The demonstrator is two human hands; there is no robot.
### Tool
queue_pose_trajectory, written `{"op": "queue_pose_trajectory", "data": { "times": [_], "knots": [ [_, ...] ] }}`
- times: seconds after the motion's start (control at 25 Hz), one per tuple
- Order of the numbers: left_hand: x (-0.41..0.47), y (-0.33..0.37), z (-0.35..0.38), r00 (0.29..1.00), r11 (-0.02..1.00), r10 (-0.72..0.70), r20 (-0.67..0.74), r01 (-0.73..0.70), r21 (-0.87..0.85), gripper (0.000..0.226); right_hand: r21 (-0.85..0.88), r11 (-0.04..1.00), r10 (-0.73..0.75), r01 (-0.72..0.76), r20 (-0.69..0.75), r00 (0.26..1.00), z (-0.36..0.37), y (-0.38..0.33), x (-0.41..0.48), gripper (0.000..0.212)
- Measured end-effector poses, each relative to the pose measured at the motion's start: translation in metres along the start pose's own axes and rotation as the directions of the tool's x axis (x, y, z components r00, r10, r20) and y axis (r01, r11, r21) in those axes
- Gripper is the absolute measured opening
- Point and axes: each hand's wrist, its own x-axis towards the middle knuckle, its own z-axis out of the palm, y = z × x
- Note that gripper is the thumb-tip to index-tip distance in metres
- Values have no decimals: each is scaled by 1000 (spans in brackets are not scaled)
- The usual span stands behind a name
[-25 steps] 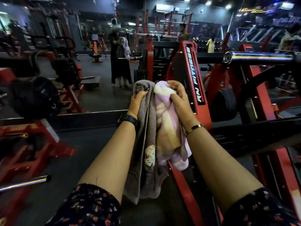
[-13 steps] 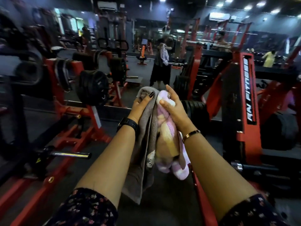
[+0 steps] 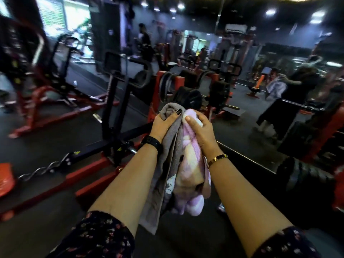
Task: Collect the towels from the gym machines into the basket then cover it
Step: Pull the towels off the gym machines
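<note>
Fingers point(image 3: 172, 116) of the left hand point(image 3: 163, 125) pinched the grey towel point(image 3: 158, 185) while the right hand point(image 3: 200, 129) clasped the pink towel point(image 3: 191, 175), both bunched together at chest height, likely for carrying past the red machines point(image 3: 55, 101) to a basket not in view.

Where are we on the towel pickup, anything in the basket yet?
Done: two towels are off the machines. In hand: the left hand grips the grey towel and the right hand the pink towel, held together at chest height. Left: no basket or cover is in view, so dropping them in and covering it remain.
</note>
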Motion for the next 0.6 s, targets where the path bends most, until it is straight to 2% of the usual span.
{"op": "queue_pose_trajectory", "data": {
  "times": [0.08,0.16,0.24,0.36,0.44,0.52,0.6],
  "knots": [
    [-12,-2,-23,994,999,-15,-104,18,29,24,29,1000,-2,0,90,996,20,5,1,58],
    [-27,-3,-47,981,999,4,-195,4,42,12,49,999,-13,4,184,983,43,7,-2,58],
    [-45,2,-68,960,998,36,-276,-20,60,9,39,999,-41,32,274,961,66,8,-6,59],
    [-82,7,-100,902,994,63,-427,-21,103,8,-8,999,-29,35,418,908,100,5,-17,80],
    [-101,6,-120,867,994,63,-495,-10,110,29,-5,998,-48,57,475,879,122,5,-29,82],
    [-129,13,-142,807,989,80,-585,7,145,57,41,996,-89,79,541,837,149,-1,-50,75],
    [-151,18,-162,758,983,91,-646,34,179,64,110,989,-142,96,582,800,172,-5,-69,67]
  ]
}}
